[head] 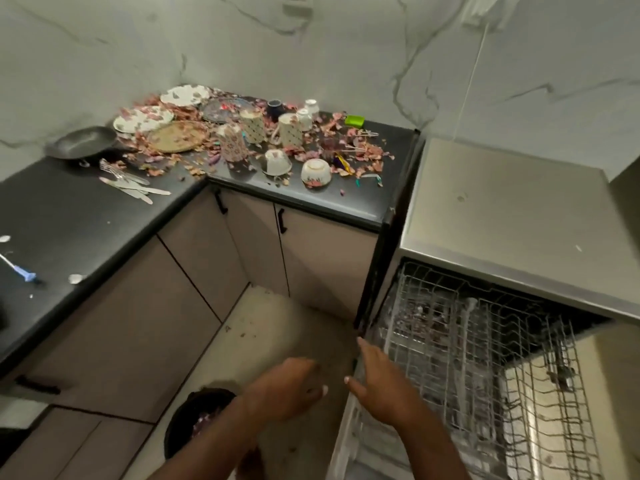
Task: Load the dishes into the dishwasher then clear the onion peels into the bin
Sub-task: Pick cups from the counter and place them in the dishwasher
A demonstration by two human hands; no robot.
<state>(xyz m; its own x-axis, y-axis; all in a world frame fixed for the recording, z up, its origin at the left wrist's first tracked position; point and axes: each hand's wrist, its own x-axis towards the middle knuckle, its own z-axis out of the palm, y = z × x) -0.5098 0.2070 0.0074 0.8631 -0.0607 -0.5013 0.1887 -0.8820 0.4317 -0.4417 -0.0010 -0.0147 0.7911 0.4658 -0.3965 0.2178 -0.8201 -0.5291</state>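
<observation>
Both hands low in frame, nothing held. Left hand [289,386] sits left of the dishwasher [502,216], over the floor, fingers loosely bent and gripping nothing. Right hand [382,379] has straight fingers lying along the left rim of the pulled-out wire rack [485,358]; whether it presses the rim, can't tell. Rack holds no dishes.

Left to right, all relative to the dishwasher:
- Bin [194,420]: dark, round, on the floor well to its left, below the left forearm; pinkish scraps inside.
- Countertop [79,216]: black, L-shaped, its right end butting the dishwasher's left side.
- Pan [81,142]: far left on the counter, well apart from it.
- Cutlery [130,183]: loose pile just in front of the pan.
- Plates [162,116]: cluster in the back corner of the counter, partly buried.
- Onion peels [325,140]: scattered from the plates across to the counter's right end, nearly reaching the machine.
- Mugs [289,129]: upside down among the peels, mid-counter.
- Bowl [316,172]: tipped on its side, nearest dish to the machine, near the counter's front edge.
- Dishwasher door is open, rack extended toward camera.
</observation>
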